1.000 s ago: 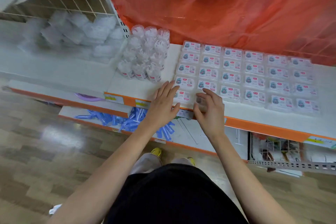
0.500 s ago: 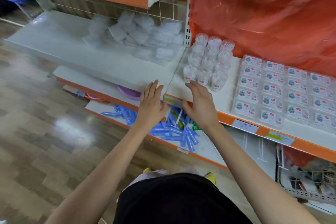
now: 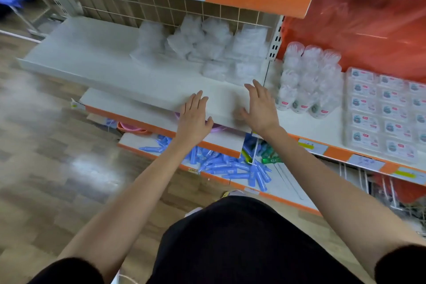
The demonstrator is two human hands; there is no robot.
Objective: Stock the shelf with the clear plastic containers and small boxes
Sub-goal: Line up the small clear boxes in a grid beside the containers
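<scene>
Clear plastic containers [image 3: 304, 76], seemingly stacked, stand beside your flat, empty right hand [image 3: 260, 108]; left hand [image 3: 193, 117] likewise. A careless sweep could topple them.

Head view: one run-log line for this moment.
left hand: open, empty, over white shelf edge | right hand: open, empty, same edge | clear plastic containers, small boxes: shelved to the right, untouched

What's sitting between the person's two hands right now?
Nothing: in the head view, only a bare stretch of the white shelf shows between the left hand and the right hand.
</scene>
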